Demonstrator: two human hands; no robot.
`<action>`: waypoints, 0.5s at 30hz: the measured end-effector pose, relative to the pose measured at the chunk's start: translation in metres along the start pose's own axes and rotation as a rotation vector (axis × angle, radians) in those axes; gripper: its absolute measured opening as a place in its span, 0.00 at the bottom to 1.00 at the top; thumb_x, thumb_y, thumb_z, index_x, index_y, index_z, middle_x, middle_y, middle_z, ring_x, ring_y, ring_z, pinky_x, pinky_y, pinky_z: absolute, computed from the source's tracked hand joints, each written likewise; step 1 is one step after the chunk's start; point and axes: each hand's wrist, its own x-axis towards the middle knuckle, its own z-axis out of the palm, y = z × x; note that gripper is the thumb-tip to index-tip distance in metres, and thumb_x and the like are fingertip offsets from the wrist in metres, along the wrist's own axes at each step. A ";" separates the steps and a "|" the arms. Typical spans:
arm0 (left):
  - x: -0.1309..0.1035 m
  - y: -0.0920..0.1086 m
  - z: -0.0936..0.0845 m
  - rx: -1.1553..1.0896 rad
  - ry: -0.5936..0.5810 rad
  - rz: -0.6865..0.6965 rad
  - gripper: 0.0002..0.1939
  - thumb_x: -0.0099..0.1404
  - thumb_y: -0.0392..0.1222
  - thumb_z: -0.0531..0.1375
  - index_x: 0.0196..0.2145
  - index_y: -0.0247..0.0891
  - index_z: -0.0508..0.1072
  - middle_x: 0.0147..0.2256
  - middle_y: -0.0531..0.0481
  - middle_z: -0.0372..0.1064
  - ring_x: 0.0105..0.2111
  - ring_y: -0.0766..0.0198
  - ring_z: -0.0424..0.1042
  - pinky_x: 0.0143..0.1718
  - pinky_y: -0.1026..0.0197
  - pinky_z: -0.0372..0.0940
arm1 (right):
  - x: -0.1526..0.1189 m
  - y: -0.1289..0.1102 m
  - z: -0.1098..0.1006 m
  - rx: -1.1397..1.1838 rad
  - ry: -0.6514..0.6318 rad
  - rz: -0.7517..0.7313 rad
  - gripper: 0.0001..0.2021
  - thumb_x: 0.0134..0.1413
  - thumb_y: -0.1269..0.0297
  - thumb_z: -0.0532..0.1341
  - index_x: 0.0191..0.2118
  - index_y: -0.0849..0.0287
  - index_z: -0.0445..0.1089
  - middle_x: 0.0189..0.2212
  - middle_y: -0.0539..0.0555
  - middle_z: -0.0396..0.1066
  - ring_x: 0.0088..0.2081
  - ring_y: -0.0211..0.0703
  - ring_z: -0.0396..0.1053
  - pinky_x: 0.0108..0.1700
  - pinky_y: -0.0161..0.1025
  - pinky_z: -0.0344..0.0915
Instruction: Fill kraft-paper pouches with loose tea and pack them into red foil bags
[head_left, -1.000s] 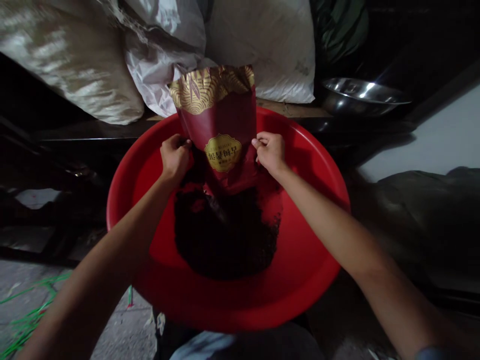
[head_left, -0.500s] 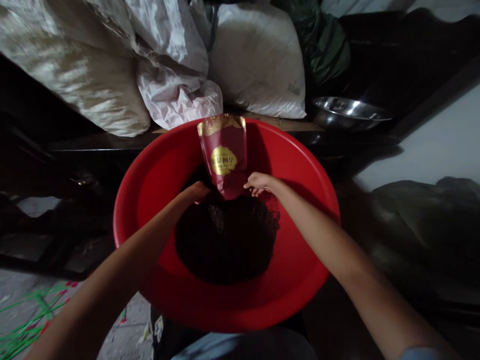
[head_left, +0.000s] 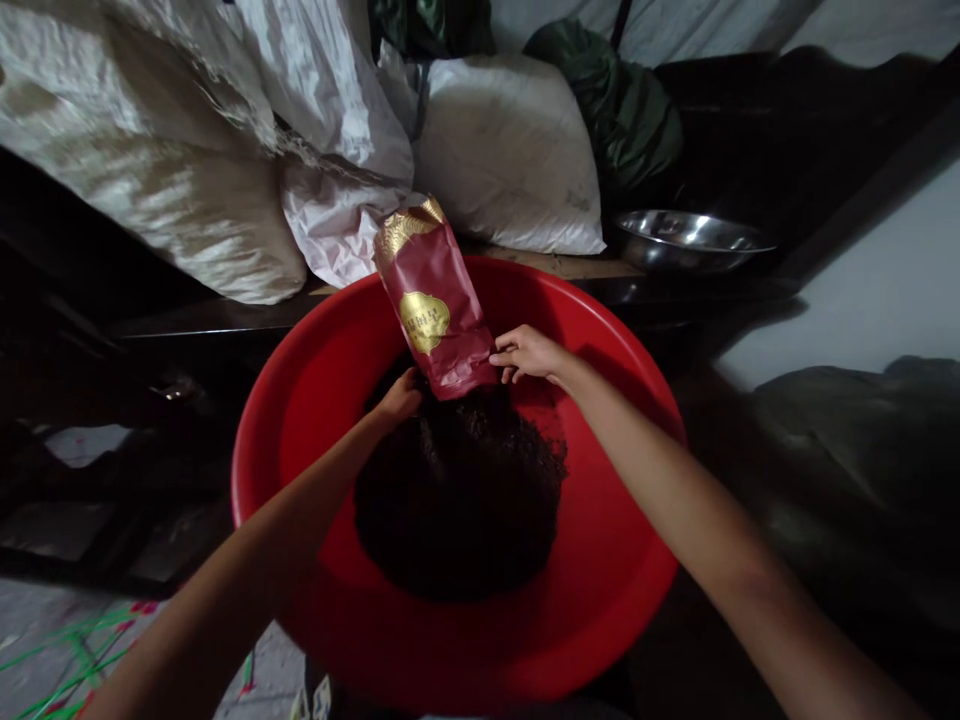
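A dark red foil pouch (head_left: pixel 450 300) with a gold label and a gold patterned far end leans up and to the left over the tub. Its near end hangs just over a heap of dark, loose, crumbly material (head_left: pixel 457 510), whose kind I cannot make out. My left hand (head_left: pixel 403 396) is closed at the pouch's lower left edge, with its fingertips partly hidden in shadow. At the lower right corner, my right hand (head_left: pixel 531 355) pinches the pouch between thumb and fingers. Both forearms reach in over the rim of a wide red plastic tub (head_left: pixel 259 450).
Behind the tub, white woven sacks (head_left: pixel 510 150) and a dark green bag (head_left: pixel 615 110) rest on a ledge. A shiny metal basin (head_left: pixel 694 245) stands at the back right. Thin green sticks (head_left: pixel 82 650) with red tips lie on the floor at lower left.
The pouch has swung from nearly upright to a leftward tilt, its far end moving left. Both hands stay at its near end. The view has shifted slightly.
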 end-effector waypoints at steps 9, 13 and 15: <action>-0.072 0.067 -0.015 -0.262 -0.007 0.279 0.45 0.51 0.36 0.60 0.67 0.48 0.54 0.60 0.39 0.66 0.45 0.52 0.77 0.38 0.50 0.78 | -0.031 -0.020 0.001 0.105 0.101 -0.100 0.14 0.67 0.67 0.58 0.26 0.59 0.64 0.20 0.49 0.67 0.20 0.37 0.69 0.22 0.33 0.61; -0.082 0.054 -0.022 -0.108 0.203 0.486 0.46 0.53 0.42 0.67 0.67 0.46 0.56 0.60 0.39 0.66 0.53 0.48 0.74 0.47 0.49 0.77 | -0.030 0.002 0.006 -0.024 0.216 -0.364 0.12 0.61 0.63 0.62 0.26 0.60 0.68 0.23 0.48 0.65 0.27 0.37 0.66 0.34 0.36 0.63; -0.079 0.043 -0.022 -0.032 0.285 0.456 0.42 0.57 0.43 0.65 0.68 0.44 0.58 0.58 0.38 0.70 0.51 0.49 0.76 0.45 0.51 0.77 | -0.024 0.015 0.008 -0.112 0.274 -0.484 0.12 0.58 0.61 0.63 0.25 0.59 0.69 0.29 0.52 0.69 0.36 0.43 0.70 0.43 0.39 0.64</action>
